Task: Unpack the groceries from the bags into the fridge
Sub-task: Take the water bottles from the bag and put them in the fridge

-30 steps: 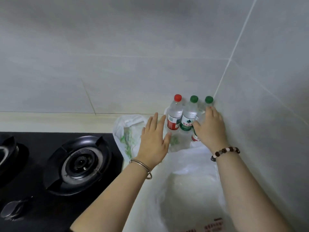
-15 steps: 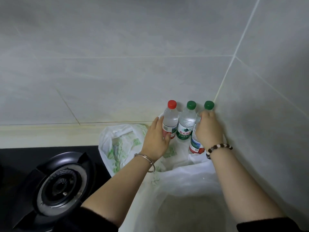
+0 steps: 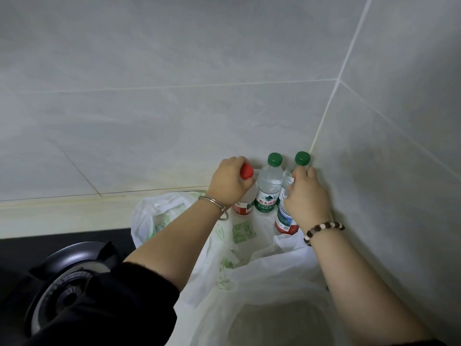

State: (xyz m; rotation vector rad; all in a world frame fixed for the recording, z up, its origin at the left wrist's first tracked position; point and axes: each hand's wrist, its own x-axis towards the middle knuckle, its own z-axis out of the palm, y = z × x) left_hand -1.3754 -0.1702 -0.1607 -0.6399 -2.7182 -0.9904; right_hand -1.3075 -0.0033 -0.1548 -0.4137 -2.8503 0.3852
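Tiled corner: grey wall tiles [image 3: 174, 96] meet at a pale grout line above a cream counter [image 3: 62, 216], seen from above.
Water bottles: three clear bottles stand upright in a touching row, tucked into the corner, where the walls likely keep them from tipping. Bag plastic hides their bases, so whether they stand in a bag or on the counter cannot be told.
Red-capped bottle [image 3: 243, 207]: leftmost in the row, with a red label.
Left hand [image 3: 229, 183]: fingers curled round this bottle's neck and cap, a top grip that suits lifting it straight up.
Middle bottle [image 3: 269, 186]: green cap and green label, untouched between the two hands.
Right bottle [image 3: 287, 218]: green cap, nearest the side wall.
Right hand [image 3: 308, 198]: fingers wrapped round this bottle's shoulder just under the cap.
Step, as judged: taking a bottle in each hand, to carry two at once.
Fridge: not in view, so nothing here is stowed yet.
Printed bag [image 3: 159, 216]: white with green print, slumped open just left of the bottles.
Plain bag [image 3: 274, 283]: white, open, nearest the viewer.
Wrists: a metal bangle [image 3: 214, 204] on the left, a bead bracelet [image 3: 324, 229] on the right.
Gas burner [image 3: 67, 290]: black, at lower left, well apart from the bottles.
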